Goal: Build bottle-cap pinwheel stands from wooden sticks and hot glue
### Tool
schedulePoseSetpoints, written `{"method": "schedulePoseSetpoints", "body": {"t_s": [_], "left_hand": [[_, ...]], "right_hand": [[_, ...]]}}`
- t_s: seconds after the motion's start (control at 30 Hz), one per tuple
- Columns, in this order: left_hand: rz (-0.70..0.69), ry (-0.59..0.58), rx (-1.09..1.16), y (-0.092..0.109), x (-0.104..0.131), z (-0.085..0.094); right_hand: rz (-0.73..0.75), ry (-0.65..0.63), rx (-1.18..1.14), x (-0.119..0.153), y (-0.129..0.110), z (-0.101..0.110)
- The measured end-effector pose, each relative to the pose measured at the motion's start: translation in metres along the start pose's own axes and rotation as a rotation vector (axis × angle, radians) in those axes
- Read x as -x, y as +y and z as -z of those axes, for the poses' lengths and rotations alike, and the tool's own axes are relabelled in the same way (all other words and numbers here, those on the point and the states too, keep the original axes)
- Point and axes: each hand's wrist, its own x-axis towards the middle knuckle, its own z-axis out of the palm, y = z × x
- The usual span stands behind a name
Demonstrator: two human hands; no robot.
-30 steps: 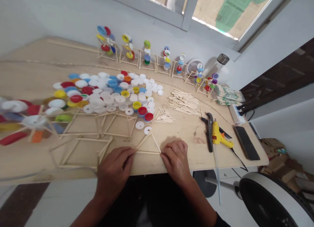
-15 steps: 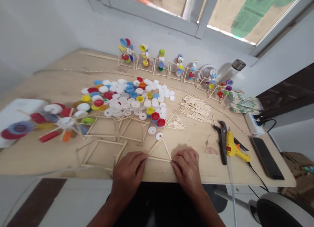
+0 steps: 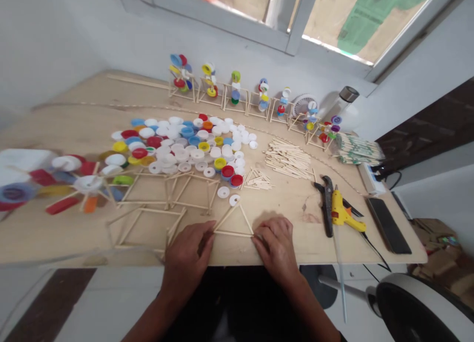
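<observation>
A triangle of thin wooden sticks (image 3: 234, 234) lies on the table before me, its tip pointing away. My left hand (image 3: 189, 246) pinches its left lower corner between thumb and fingers. At the right lower corner, the fingertips of my right hand (image 3: 276, 243) are closed on the stick ends. Just beyond the tip is a white bottle cap with a hole (image 3: 234, 200). Left of my left hand stand stick frames (image 3: 153, 212), partly hidden by that hand. A heap of coloured bottle caps (image 3: 181, 152) spreads behind them.
A yellow glue gun (image 3: 337, 209) and black-handled cutters (image 3: 327, 204) lie to the right, beside a phone (image 3: 388, 226). Loose sticks (image 3: 288, 158) are piled mid-table. Small cap wheels on stick frames (image 3: 236, 88) line the wall. Larger cap wheels (image 3: 88, 184) stand left.
The whole view has shifted slightly, so everything appears a little farther left. Both hands stay on the triangle's lower corners, with no clear movement against the table.
</observation>
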Motion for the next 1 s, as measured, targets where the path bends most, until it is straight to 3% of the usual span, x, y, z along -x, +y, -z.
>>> {"method": "schedulePoseSetpoints", "body": {"t_s": [0.4, 1.0], "left_hand": [[-0.162, -0.021, -0.089, -0.0031, -0.003, -0.0014], [-0.279, -0.035, -0.058, -0.0039, -0.0076, 0.0023]], "right_hand": [[-0.021, -0.015, 0.022, 0.0024, -0.0009, 0.0002], [-0.027, -0.014, 0.01, 0.0016, -0.0003, 0.0009]]}}
